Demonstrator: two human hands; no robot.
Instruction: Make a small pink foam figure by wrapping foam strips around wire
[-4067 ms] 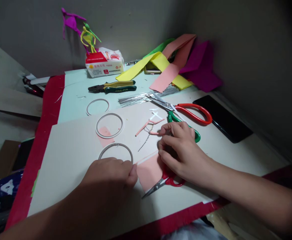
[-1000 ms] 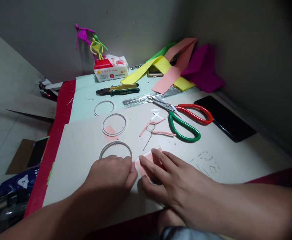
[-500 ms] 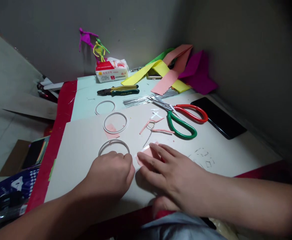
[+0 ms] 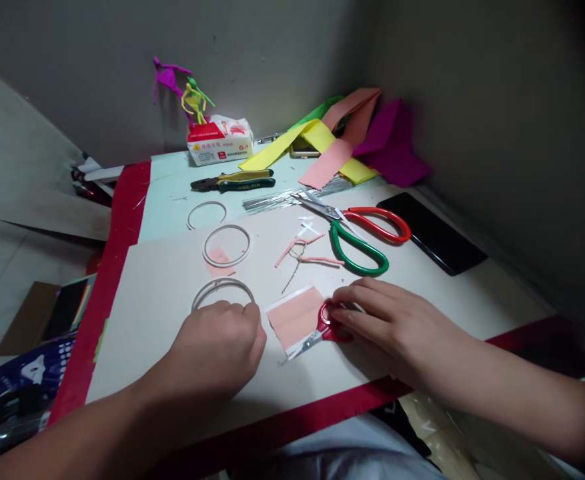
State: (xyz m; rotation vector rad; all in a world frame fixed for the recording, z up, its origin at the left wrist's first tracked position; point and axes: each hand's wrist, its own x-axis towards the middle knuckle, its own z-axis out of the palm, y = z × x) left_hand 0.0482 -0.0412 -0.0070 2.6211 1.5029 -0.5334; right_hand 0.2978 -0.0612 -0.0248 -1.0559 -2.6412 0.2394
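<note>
My left hand (image 4: pixel 222 343) is closed in a fist on the board, right up against the nearest ring-shaped roll (image 4: pixel 197 293); what its fingers hold, if anything, is hidden. With its fingertips, my right hand (image 4: pixel 387 320) grips the red handle of small scissors (image 4: pixel 328 320). Their blades point left and down, lying across the lower right part of a pink paper piece (image 4: pixel 292 317). White strips run along two edges of that paper. Just above it lies a twisted wire figure (image 4: pixel 298 253) with pink-wrapped limbs.
Large scissors (image 4: pixel 362 247) with red and green handles lie beside a black phone (image 4: pixel 429 230). Pliers (image 4: pixel 232 180), thin wires (image 4: pixel 272 199), two more rings (image 4: pixel 227 245) and a pink scrap (image 4: pixel 219 261) are around. Coloured paper strips (image 4: pixel 317 140) and a tissue pack (image 4: pixel 221 141) with small figures stand behind.
My right hand has moved right, off the pink paper, and now has the small red scissors in its fingers. The left fist stays beside the ring. The view has shifted slightly.
</note>
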